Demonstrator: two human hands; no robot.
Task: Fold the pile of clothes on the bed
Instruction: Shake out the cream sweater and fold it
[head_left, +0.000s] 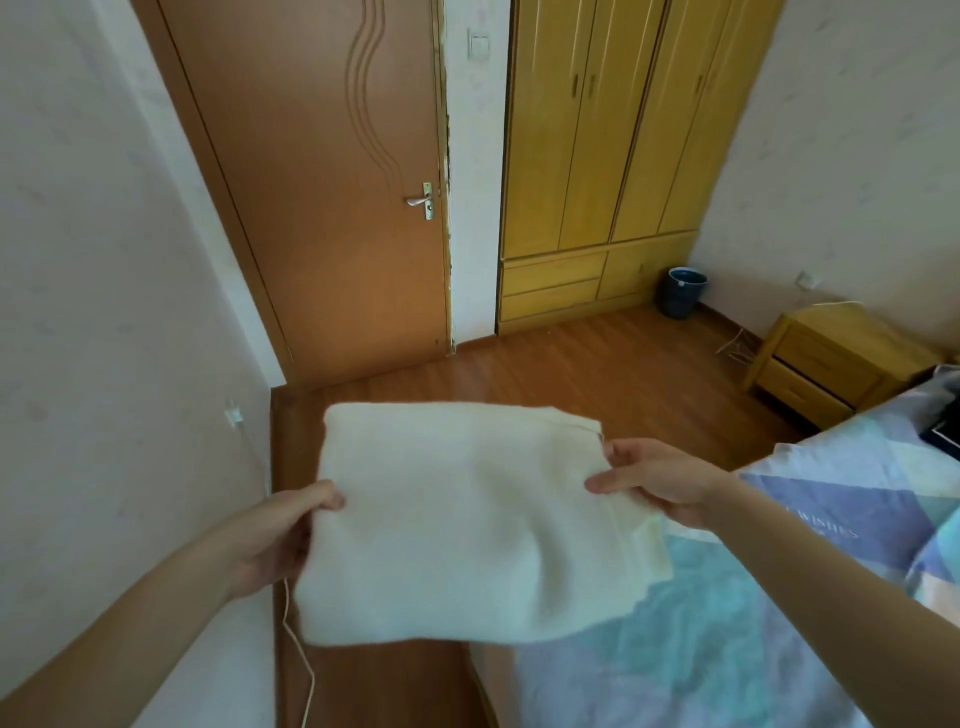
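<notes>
I am holding the folded cream sweater (467, 519) just left of the bed (727, 623), my left hand (280, 535) and right hand (660, 480) each pinching an edge, and its sagging unsupported middle could be unfolding if either pinch slackens.

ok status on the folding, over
Left hand and right hand grip folded cream knit garment, held up beside patterned bed. Nothing in the way.

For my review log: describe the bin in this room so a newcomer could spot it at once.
Find the yellow wooden wardrobe on the far wall. At its right end, on the floor in the corner, stands the small bin. It is the only dark blue, round thing there.
</notes>
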